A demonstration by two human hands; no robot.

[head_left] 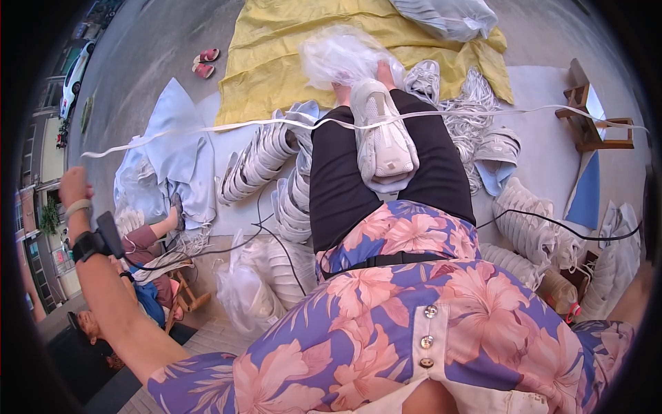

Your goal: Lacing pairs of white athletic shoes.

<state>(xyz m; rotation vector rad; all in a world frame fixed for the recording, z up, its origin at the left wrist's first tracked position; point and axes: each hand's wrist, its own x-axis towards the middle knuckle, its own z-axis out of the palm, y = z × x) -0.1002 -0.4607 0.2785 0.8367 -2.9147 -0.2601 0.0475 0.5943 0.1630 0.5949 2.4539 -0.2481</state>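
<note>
My left hand (74,185) is raised far out to the left, its fingers closed on one end of a long white shoelace (276,122). The lace stretches almost level across the whole view and passes over a white sneaker (383,138). That sneaker lies between my thighs, its heel toward me. At the right edge the lace runs out toward my right side. Only part of my right arm (631,293) shows there; the hand itself is outside the picture.
Stacked shoe uppers (256,162) stand left of my legs, with more stacks (527,214) on the right. Beyond them are a heap of white laces (474,103), a wooden stool (593,114) and a yellow sheet (269,55). Another person (148,293) sits at left. Black cables (545,217) cross both sides.
</note>
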